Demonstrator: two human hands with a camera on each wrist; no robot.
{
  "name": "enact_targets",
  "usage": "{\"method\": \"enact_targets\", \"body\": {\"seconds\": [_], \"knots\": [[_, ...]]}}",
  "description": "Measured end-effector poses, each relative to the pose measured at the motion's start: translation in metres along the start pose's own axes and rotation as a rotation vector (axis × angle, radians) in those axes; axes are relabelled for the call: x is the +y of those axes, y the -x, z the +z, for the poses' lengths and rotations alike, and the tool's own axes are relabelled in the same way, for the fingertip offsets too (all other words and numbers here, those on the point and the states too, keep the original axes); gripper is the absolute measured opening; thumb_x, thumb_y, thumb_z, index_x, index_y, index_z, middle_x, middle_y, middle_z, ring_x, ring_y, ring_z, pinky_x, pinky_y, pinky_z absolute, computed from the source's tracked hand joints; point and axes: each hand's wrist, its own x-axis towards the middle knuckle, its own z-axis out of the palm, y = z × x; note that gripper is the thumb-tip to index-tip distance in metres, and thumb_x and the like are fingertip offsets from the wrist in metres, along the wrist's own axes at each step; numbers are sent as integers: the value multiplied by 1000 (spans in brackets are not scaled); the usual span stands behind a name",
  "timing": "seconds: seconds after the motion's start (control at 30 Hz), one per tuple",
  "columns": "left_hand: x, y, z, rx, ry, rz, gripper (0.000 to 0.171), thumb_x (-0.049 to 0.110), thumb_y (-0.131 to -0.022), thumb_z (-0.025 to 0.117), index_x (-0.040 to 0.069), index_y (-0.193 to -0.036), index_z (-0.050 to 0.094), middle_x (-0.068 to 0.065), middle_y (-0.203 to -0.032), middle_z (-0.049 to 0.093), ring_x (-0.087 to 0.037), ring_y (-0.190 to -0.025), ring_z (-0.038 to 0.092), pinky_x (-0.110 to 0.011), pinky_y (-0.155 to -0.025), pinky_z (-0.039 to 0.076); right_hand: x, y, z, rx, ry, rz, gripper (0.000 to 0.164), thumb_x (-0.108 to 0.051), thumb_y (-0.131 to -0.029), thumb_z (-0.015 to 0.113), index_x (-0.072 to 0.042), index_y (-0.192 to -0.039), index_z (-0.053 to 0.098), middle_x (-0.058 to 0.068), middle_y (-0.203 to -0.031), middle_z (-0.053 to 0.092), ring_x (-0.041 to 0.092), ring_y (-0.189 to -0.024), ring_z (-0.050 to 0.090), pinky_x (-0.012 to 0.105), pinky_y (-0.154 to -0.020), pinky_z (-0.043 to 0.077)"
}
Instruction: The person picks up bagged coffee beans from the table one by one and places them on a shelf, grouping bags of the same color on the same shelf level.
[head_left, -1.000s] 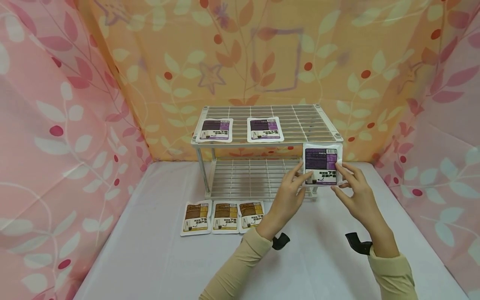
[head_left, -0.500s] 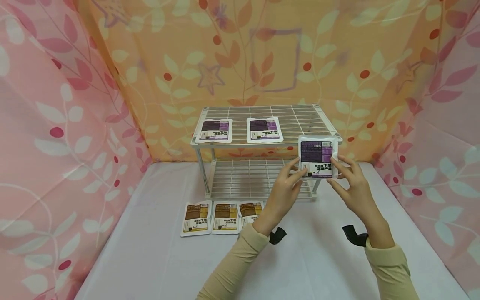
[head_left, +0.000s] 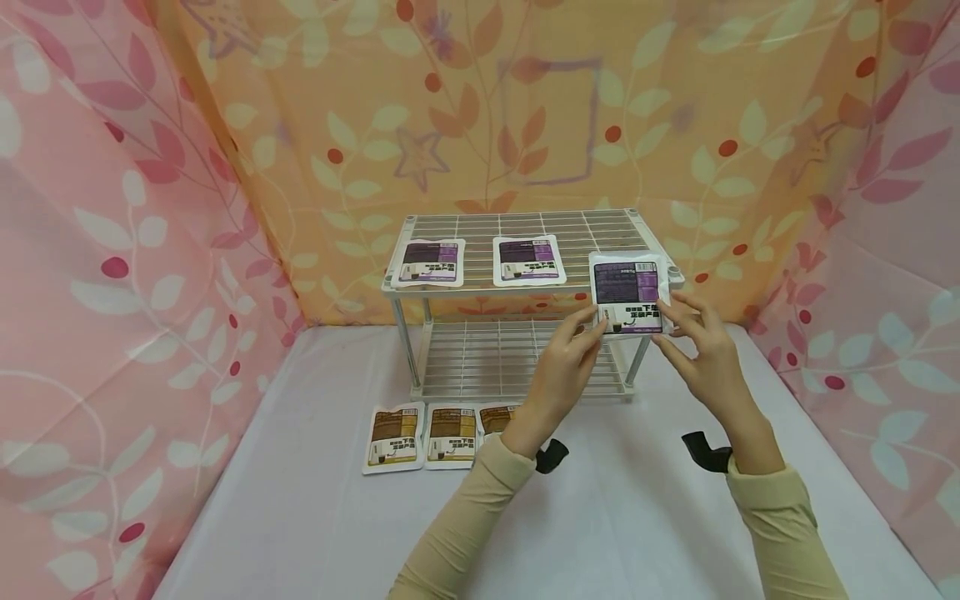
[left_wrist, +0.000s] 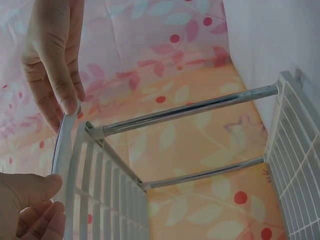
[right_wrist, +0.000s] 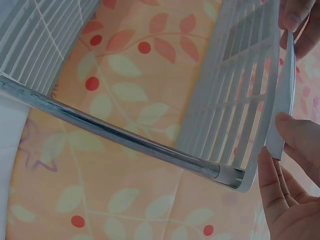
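Both hands hold a white flat pouch with a purple label (head_left: 628, 292) at the right front of the white wire shelf's top tier (head_left: 525, 221). My left hand (head_left: 562, 362) pinches its lower left edge, and my right hand (head_left: 708, 358) pinches the lower right edge. In the left wrist view the pouch (left_wrist: 62, 150) appears edge-on, close along the shelf's front edge. The right wrist view has the pouch (right_wrist: 284, 95) between both hands' fingertips. Lying on the top tier are two matching pouches, one at the left (head_left: 429, 262) and one near the middle (head_left: 528, 260).
Brown-labelled pouches, one at the left (head_left: 393, 437) and one in the middle (head_left: 451, 436), lie on the white table (head_left: 300, 517) before the shelf. A third brown pouch (head_left: 497, 417) is partly hidden by my left arm. The lower tier (head_left: 495, 358) is wire too. Patterned cloth surrounds the table.
Both hands have raised the purple pouch and shifted it slightly left, so it now overlaps the top tier's right front corner. My left forearm covers more of the third brown pouch.
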Motion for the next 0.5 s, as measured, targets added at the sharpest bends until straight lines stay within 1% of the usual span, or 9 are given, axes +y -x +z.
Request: {"method": "enact_targets", "body": {"seconds": [0.13, 0.23, 0.33, 0.4, 0.5], "knots": [[-1, -5, -3, -3, -29, 2, 27, 3, -88, 60, 2, -114, 65, -11, -126, 55, -20, -116, 54, -20, -90, 48, 0, -5, 1, 27, -32, -15, 54, 10, -68, 75, -3, -120, 62, 19, -127, 50, 28, -77, 61, -3, -77, 34], [-1, -9, -5, -6, -51, 5, 26, 6, -89, 60, 2, -114, 65, -10, -125, 56, -20, -115, 54, -19, -90, 47, 1, -9, 2, 63, -68, -29, 49, 12, -69, 74, -1, -115, 64, 19, -124, 53, 27, -79, 60, -2, -79, 37], [-2, -14, -6, -10, -47, 8, 26, 6, -89, 59, 2, -114, 65, -11, -125, 57, -20, -112, 56, -16, -89, 47, 0, -14, 4, 95, -89, -41, 43, 12, -70, 73, 0, -111, 66, 18, -120, 56, 26, -79, 59, 0, -81, 37], [-2, -17, -7, -13, -40, 4, 26, 7, -90, 59, 2, -114, 65, -10, -124, 58, -19, -109, 57, -15, -87, 47, 0, -17, 4, 103, -94, -42, 41, 11, -71, 72, 0, -110, 67, 17, -117, 58, 26, -83, 58, 0, -84, 37], [-2, -21, -8, -7, -29, 4, 26, 6, -90, 59, 2, -114, 65, -11, -123, 59, -20, -109, 57, -16, -90, 46, 0, -20, 5, 108, -88, -34, 41, 10, -72, 72, -1, -111, 67, 16, -114, 60, 29, -92, 57, 2, -89, 35]]}}
